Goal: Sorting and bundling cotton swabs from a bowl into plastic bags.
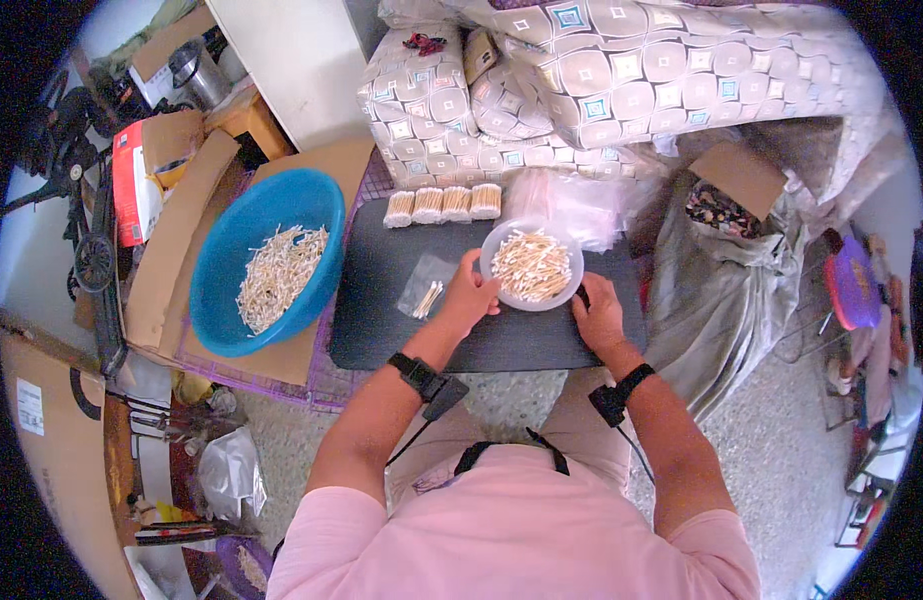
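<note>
Between bowl [576, 258] and near table edge [521, 366] lies open room.

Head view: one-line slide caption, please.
Left hand and right hand flank a bowl of cotton swabs over a dark tabletop, blue basin to the left.

We can pass over the counter [526, 342] in front of the bowl [533, 304]; the tub [215, 280] blocks our left, bundles [456, 203] and bags [573, 205] line the back edge.

From my head, 1 fisheye view looks down, fairly close, over the black tabletop's [521, 345] near side; farthest from it, detail seems blurred.
</note>
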`<state>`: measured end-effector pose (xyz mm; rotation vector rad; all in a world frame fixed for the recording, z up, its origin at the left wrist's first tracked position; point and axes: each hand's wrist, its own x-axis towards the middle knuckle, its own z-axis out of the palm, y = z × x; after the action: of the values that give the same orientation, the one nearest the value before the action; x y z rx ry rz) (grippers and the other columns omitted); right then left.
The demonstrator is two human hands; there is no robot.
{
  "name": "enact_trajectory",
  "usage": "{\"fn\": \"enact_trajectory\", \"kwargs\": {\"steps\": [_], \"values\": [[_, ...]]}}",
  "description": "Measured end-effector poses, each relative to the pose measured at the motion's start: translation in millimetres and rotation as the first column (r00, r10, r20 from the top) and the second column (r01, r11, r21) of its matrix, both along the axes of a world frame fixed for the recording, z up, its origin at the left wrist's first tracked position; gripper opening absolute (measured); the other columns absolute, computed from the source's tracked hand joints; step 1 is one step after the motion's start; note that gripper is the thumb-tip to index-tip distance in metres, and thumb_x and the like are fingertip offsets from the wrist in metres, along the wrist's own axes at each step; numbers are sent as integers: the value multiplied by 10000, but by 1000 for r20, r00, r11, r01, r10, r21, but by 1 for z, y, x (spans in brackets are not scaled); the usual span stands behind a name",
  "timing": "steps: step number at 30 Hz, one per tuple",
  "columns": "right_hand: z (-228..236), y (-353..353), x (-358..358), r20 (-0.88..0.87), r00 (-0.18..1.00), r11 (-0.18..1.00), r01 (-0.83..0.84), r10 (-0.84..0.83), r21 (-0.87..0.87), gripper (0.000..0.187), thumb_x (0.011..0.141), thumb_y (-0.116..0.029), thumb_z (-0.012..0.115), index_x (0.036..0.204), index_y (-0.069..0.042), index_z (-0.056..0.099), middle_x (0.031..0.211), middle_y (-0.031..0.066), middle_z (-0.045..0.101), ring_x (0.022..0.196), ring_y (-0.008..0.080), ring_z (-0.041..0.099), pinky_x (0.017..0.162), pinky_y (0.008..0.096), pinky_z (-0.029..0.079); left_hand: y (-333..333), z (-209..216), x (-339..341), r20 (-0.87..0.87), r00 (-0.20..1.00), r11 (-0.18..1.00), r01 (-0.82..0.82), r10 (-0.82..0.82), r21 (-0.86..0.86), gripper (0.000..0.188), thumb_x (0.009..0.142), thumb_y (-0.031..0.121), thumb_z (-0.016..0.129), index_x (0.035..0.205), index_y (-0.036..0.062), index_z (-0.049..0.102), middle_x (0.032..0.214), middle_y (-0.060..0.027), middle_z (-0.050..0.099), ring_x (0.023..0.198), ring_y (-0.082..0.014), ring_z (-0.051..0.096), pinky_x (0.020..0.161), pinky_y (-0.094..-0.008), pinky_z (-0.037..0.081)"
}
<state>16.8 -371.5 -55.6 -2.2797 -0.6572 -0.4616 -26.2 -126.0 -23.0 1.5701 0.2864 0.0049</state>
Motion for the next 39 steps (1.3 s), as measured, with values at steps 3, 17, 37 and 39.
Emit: {"fn": "enact_trajectory", "kwargs": {"steps": [3,17,37,39], "values": [[5,-1,1,33,999,1000,-14,14,4,372,768,-79,615,1130,-44,540,1137,167,569,1084,352,517,975,426,400,9,-1,-16,-22,1000,1000,-1,0,-14,547,867,97,600,1334,78,314,762,-47,526,578,-109,537,474,-268,512],[13,4,-9,19,998,976,-62,67,-209,467,773,-154,632,1219,-83,511,1215,98,536,1117,308,476,958,440,375,42,-30,-53,393,910,743,-170,-134,648,279,831,98,603,1105,50,577,739,-72,554,649,-196,556,609,-337,449],[21,10,-13,16,988,938,-138,151,-317,498,785,-176,618,1243,-50,471,1235,125,501,1149,315,450,972,449,353,26,-29,-57,383,921,722,-222,-65,655,281,782,91,619,1044,40,534,885,-106,586,728,-263,570,690,-378,466],[18,9,-12,16,989,942,-134,145,-308,499,790,-179,611,1248,-47,463,1233,135,499,1155,320,447,974,453,350,27,-30,-57,395,912,690,-213,-114,692,242,787,95,617,1010,42,538,879,-108,585,732,-271,571,688,-383,465]]}}
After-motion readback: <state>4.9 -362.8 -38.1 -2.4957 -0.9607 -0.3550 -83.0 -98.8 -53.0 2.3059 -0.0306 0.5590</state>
